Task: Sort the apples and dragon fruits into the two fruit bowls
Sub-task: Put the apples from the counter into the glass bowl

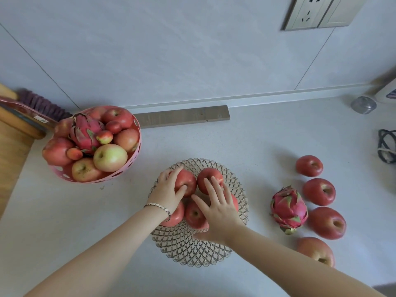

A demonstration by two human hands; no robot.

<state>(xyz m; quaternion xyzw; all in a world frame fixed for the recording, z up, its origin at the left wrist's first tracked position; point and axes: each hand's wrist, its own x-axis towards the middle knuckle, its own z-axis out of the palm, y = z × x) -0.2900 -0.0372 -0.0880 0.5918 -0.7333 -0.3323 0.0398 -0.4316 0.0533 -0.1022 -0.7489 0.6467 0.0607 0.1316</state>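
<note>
Currently both hands are over the clear lattice bowl [192, 251] at scene centre, near edge of the pale countertop [85, 221]. Left hand [169, 189], silver bracelet [157, 207] at the wrist, is wrapped around the far-left apple [188, 179] in that bowl, fingers curled over its top and thumb against its near side. Right hand [218, 211] lies flat with fingers spread wide; fingertips rest on the far-right apple [209, 177], palm covers fruit below it, nothing clasped. Two more apples show in the bowl's near half, one under the left wrist [176, 217] and one between the hands [194, 215].

Pink perforated bowl [128, 168] sits far left, heaped: one dragon fruit [85, 130] on top, a yellow-green apple [110, 157] at its near side, further red apples and small reddish fruits around them.

Right of the lattice bowl, loose on the counter: a second dragon fruit [289, 210], with four red apples in a near-to-far column just beyond it [309, 165], [319, 191], [327, 222], [316, 250]. The second-nearest touches the dragon fruit or nearly so; cannot tell which.
</note>
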